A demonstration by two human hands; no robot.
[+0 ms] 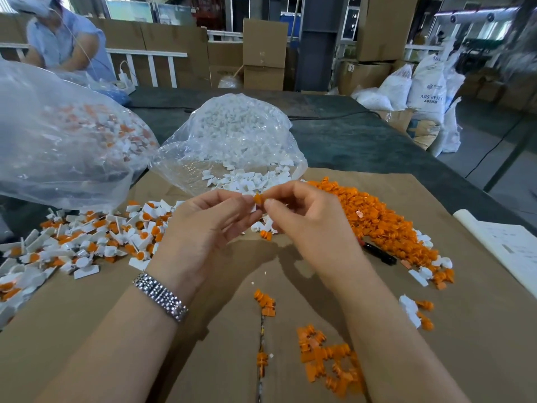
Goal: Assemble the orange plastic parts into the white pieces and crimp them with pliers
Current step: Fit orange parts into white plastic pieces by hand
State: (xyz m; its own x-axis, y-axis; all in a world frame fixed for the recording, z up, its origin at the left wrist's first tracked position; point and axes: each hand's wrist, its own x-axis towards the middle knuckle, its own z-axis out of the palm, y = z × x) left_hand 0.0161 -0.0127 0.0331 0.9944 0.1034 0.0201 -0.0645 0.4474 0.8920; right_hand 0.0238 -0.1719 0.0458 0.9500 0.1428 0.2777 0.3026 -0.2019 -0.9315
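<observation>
cardboard sheet (363, 199): matt brown, creased | orange parts (374, 216): smooth plastic, slight sheen | white pieces (247, 181): smooth plastic | bags (58, 135): clear glossy film, wrinkled | watch band (161, 296): shiny metal links | table top (363, 141): dark, matt, rough

We see a warehouse: stacked cardboard boxes (263, 53) far centre, a dark steel column (318, 42) beside them, white resin sacks (427, 88) on the grey floor (499, 158) far right. A white railing (151, 64) runs far left. Daylight enters through far windows (293, 5).
</observation>
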